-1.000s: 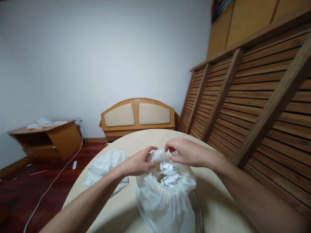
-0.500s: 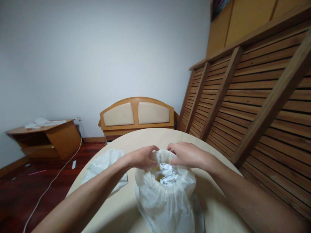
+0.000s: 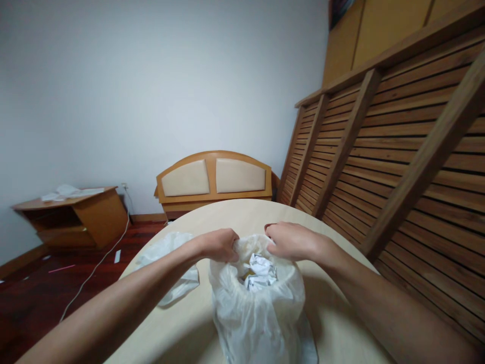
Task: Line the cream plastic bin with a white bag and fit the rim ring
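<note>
A whitish, translucent plastic bag stands on the round table, draped outward around what seems to be a bin, whose body is hidden. Crumpled white paper with faint print lies in its opening. My left hand is closed on the bag's far left rim. Opposite it, my right hand pinches the far right rim, fingers curled. Between both hands the bag's far edge is pulled up a little. A second white plastic bag lies flat on the table, partly behind my left forearm.
Slatted wooden panels lean along the right side. Behind the table stands a padded headboard. At the left, a low wooden cabinet carries white sheets, and a white cable runs over the dark red floor.
Both hands have closed more tightly on the bag's rim and moved slightly apart. The far edge is spread wider, and more of the crumpled paper shows.
</note>
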{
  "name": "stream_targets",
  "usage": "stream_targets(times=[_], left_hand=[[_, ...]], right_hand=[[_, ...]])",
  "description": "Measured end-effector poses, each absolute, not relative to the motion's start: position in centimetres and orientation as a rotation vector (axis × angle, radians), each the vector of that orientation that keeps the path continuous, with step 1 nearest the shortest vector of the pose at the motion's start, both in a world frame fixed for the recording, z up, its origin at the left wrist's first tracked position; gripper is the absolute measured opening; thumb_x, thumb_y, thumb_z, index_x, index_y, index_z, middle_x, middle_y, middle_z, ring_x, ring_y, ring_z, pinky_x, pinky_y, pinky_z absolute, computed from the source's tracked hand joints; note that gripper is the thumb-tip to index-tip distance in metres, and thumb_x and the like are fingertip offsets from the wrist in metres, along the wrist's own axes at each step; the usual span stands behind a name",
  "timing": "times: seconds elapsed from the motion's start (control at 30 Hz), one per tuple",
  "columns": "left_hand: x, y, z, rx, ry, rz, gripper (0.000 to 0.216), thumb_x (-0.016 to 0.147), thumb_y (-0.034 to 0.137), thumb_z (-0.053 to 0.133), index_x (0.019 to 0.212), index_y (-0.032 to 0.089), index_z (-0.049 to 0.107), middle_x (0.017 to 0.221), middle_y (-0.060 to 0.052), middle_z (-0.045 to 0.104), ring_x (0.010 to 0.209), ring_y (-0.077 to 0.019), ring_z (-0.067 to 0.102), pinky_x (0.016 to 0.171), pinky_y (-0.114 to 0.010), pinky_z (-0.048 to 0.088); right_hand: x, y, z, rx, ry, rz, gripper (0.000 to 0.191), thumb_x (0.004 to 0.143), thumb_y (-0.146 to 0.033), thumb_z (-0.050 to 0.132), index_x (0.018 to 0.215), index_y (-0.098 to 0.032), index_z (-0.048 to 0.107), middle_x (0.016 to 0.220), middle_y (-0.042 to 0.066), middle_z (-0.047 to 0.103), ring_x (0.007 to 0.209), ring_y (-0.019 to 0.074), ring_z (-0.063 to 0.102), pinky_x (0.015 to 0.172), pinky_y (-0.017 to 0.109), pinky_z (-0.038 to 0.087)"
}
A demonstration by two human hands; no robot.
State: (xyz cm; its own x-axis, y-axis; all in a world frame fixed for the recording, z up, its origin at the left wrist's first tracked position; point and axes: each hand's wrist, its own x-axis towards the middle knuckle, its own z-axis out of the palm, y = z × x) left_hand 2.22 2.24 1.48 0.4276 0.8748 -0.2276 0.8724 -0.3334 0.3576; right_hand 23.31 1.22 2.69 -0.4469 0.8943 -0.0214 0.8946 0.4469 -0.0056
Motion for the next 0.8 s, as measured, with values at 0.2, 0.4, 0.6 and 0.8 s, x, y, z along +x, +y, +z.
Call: stream_targets(times=[0.2, 0.4, 0.6, 0.8], left_hand=[[2.8, 3.0, 1.4, 2.247, 1.459, 0.109, 0.046, 0.068, 0.032, 0.071, 0.11, 0.013, 0.07, 0.078, -0.003, 0.072, 0.068, -0.0174, 0.062, 0.056, -0.022, 0.041], [3.8, 4.2, 0.5, 2.17, 1.444, -0.05, 0.022, 0.061, 0.02, 0.07, 0.082, 0.014, 0.071, 0.067, 0.001, 0.066, 0.064, -0.0162, 0.057, 0.058, -0.024, 0.041], [2.3, 3.8, 1.0, 1.981, 1.236, 0.068, 0.039, 0.066, 0.022, 0.066, 0.104, 0.013, 0.068, 0.09, -0.005, 0.073, 0.077, -0.0187, 0.064, 0.068, -0.026, 0.048], [1.2, 2.7, -0.7, 1.853, 1.198, 0.441, 0.049, 0.078, 0.035, 0.062, 0.121, 0.012, 0.064, 0.097, -0.009, 0.073, 0.08, -0.0195, 0.064, 0.071, -0.028, 0.047]], right_hand=[[22.5, 1.4, 2.3, 1.552, 2.831, -0.001, 0.046, 0.084, -0.043, 0.064, 0.126, -0.024, 0.067, 0.116, 0.013, 0.075, 0.107, 0.0338, 0.07, 0.082, 0.037, 0.051], [22.1, 2.0, 1.7, 1.58, 2.696, 0.058, 0.032, 0.092, -0.03, 0.052, 0.099, -0.013, 0.077, 0.104, 0.021, 0.077, 0.098, 0.0338, 0.073, 0.077, 0.038, 0.052], [24.2, 1.7, 3.7, 1.583, 2.657, -0.315, 0.024, 0.088, -0.032, 0.06, 0.094, -0.019, 0.079, 0.094, 0.015, 0.079, 0.086, 0.0311, 0.074, 0.072, 0.036, 0.053], [24.7, 2.8, 2.1, 1.475, 2.815, -0.353, 0.041, 0.095, -0.033, 0.051, 0.129, -0.015, 0.065, 0.116, 0.015, 0.074, 0.103, 0.0261, 0.07, 0.086, 0.031, 0.05]])
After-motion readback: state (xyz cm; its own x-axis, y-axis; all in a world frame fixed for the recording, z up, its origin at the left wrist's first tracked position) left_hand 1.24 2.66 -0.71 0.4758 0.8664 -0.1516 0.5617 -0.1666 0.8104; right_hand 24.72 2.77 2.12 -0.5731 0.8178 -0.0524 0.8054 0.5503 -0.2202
